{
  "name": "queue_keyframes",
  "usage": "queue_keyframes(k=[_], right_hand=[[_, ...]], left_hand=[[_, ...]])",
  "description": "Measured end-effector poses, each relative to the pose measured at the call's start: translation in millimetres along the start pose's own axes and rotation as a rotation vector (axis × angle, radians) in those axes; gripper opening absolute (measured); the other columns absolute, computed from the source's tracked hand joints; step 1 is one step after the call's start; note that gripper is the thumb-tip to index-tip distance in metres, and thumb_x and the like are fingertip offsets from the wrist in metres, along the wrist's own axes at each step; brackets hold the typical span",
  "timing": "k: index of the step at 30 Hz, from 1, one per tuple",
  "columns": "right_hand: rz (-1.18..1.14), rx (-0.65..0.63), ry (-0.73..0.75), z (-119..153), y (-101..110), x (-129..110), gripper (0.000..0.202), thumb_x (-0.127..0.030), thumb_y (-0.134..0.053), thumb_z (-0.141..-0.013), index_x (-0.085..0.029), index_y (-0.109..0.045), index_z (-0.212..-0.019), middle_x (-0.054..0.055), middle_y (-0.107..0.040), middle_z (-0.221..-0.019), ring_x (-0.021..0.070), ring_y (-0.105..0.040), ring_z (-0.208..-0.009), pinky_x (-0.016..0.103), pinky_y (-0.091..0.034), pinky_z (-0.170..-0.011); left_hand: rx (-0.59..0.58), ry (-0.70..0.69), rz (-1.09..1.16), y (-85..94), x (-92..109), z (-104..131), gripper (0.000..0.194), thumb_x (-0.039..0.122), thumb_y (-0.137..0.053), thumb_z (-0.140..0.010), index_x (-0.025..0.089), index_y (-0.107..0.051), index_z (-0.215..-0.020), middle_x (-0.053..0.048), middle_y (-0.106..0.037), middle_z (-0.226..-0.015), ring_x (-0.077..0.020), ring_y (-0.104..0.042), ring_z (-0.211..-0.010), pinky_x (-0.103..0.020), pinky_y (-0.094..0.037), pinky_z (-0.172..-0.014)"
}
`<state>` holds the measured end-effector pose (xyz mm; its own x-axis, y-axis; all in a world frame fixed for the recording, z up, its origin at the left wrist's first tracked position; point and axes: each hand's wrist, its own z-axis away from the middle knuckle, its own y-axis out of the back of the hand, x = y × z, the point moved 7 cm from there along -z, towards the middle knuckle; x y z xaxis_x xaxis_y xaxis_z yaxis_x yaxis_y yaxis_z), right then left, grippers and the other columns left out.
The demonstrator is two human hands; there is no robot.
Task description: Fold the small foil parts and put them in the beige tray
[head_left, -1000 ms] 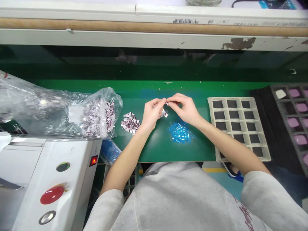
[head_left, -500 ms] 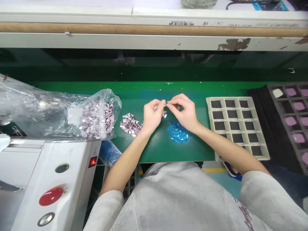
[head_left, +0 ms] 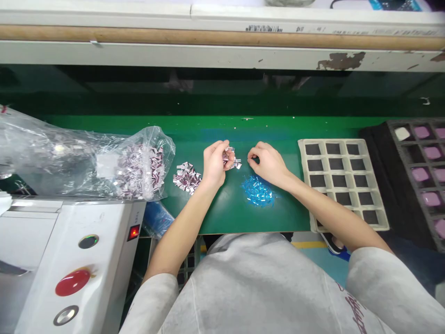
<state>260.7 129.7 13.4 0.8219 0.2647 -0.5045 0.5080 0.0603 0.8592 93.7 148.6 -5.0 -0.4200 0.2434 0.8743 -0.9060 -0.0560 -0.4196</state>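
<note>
My left hand is curled, thumb and forefinger raised, around a few small silver-and-purple pieces that show at its fingers. More pieces of this kind lie on the green table just beyond its fingertips. My right hand is closed in a pinch a little further right; whatever its fingertips hold, if anything, is too small to make out. Under it, toward me, lies a heap of shiny blue film strips. Left of my left wrist is a loose pile of the silver-and-purple pieces.
A clear plastic bag full of similar pieces lies at left, behind a white machine with a red button. At right stand a cream compartment tray and a black tray holding pink blocks. A white rail crosses the back.
My hands, which met at the fingertips, have come apart. The right has drawn back to the right, and the left hand's fingers have turned so that the pieces at them show more.
</note>
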Motion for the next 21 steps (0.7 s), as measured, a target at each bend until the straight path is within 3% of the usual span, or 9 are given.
queue_keyframes(k=[5,10,15,18,21], right_hand=[[-0.002,-0.021,0.085,-5.7,-8.8,-18.6,0.020,-0.021,-0.066,-0.102,-0.018,-0.081,-0.115,0.013,-0.071,-0.112,0.0316,-0.062,-0.107,0.048,-0.052,-0.098],[-0.031,-0.113,0.088,-11.6,-21.1,-25.2,0.018,-0.017,-0.063,-0.102,-0.020,-0.081,-0.103,0.011,-0.070,-0.109,0.0298,-0.062,-0.106,0.046,-0.051,-0.099],[-0.072,-0.127,0.061,-14.2,-24.3,-21.4,0.011,-0.014,-0.064,-0.098,-0.019,-0.073,-0.098,0.012,-0.070,-0.109,0.0300,-0.063,-0.106,0.045,-0.050,-0.099],[-0.143,-0.101,0.079,-12.3,-18.8,-23.0,0.011,-0.013,-0.060,-0.097,-0.020,-0.068,-0.096,0.009,-0.071,-0.102,0.0268,-0.063,-0.097,0.041,-0.049,-0.091],[-0.299,0.005,0.093,-10.0,-0.8,-24.7,0.010,-0.018,-0.057,-0.100,-0.021,-0.067,-0.099,0.005,-0.070,-0.093,0.0215,-0.062,-0.083,0.036,-0.048,-0.080]], left_hand=[[-0.027,0.134,0.092,-1.2,0.0,-0.5,0.028,0.033,-0.067,-0.087,0.019,-0.055,-0.067,0.001,-0.055,-0.055,-0.0053,-0.037,-0.036,-0.020,-0.017,-0.037],[-0.040,0.129,0.107,-1.2,1.6,-1.2,0.035,0.039,-0.067,-0.090,0.018,-0.056,-0.064,0.000,-0.056,-0.056,-0.0049,-0.037,-0.036,-0.020,-0.016,-0.037],[-0.023,0.067,-0.002,-0.6,3.9,-0.7,0.052,0.050,-0.086,-0.084,0.019,-0.051,-0.061,0.002,-0.055,-0.055,-0.0040,-0.037,-0.036,-0.022,-0.014,-0.037],[-0.025,0.032,-0.074,-1.5,3.7,-1.0,0.056,0.056,-0.091,-0.081,0.019,-0.053,-0.061,0.002,-0.055,-0.055,-0.0041,-0.038,-0.037,-0.022,-0.015,-0.038],[-0.010,0.001,-0.132,-0.8,2.0,-1.8,0.052,0.060,-0.090,-0.082,0.018,-0.063,-0.068,0.004,-0.053,-0.055,-0.0040,-0.036,-0.038,-0.022,-0.017,-0.038]])
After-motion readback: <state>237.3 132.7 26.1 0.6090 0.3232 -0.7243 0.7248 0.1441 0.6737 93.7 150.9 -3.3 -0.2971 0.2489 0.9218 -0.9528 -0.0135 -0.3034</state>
